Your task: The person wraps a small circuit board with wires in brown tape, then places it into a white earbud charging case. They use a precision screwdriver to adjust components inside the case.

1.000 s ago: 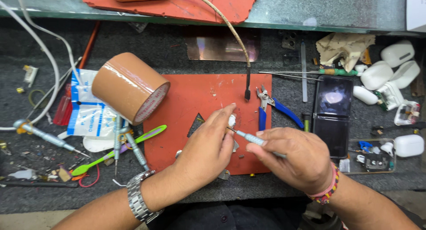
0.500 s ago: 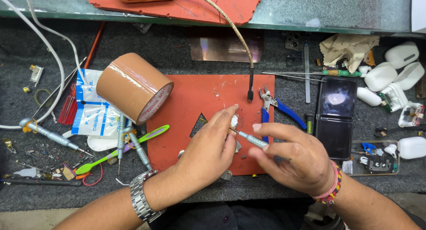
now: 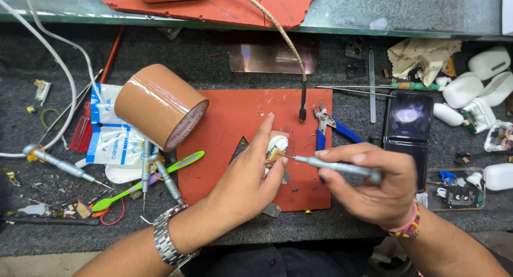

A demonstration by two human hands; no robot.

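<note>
Cluttered grey worktop [image 3: 374, 229], red mat [image 3: 235, 122] at centre: left hand [image 3: 248, 183] pinches a small white earbud [image 3: 278, 145]; right hand [image 3: 374, 183] clasps a silver screwdriver [image 3: 334, 165], tip touching it.

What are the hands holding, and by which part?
Left hand pinches a small white part at its sides; right hand holds a grey screwdriver by its handle, tip at the part.

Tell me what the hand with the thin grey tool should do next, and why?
Probably keep the slim grey metal screwdriver steady and turn it gently. Its tip already meets the small white plastic earbud piece, which the left hand pinches over the red rubber mat, while the right hand grips the handle.
</note>
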